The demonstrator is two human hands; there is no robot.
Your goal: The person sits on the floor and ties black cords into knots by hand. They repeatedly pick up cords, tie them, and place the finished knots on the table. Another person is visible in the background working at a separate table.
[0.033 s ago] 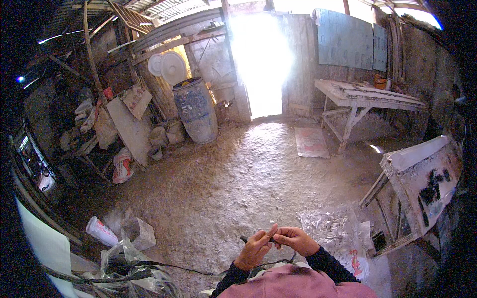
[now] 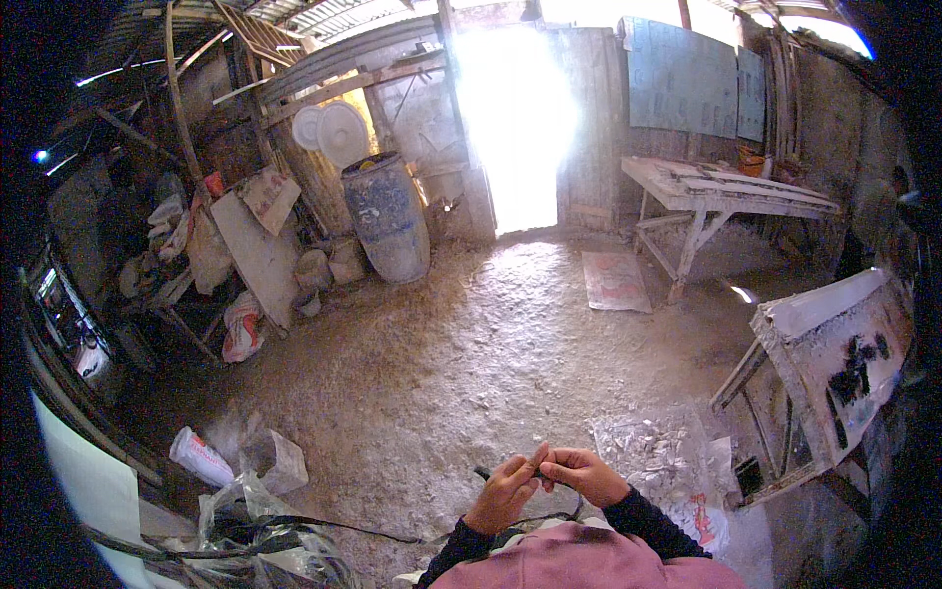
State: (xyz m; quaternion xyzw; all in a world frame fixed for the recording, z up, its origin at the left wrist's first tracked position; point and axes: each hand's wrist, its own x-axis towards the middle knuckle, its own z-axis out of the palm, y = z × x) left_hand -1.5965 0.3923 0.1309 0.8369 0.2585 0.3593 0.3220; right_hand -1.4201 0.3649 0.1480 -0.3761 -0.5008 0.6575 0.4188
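Left hand and right hand pinch a dark strip; blue barrel (contents hidden) beyond.

Dirt floor leaves passage from the left hand and right hand toward a bright doorway; clear plastic sheeting and a dark cable obstruct the left, a slanted, stained board the far right.

Rough workshop, earthen floor, wooden workbench, blue barrel
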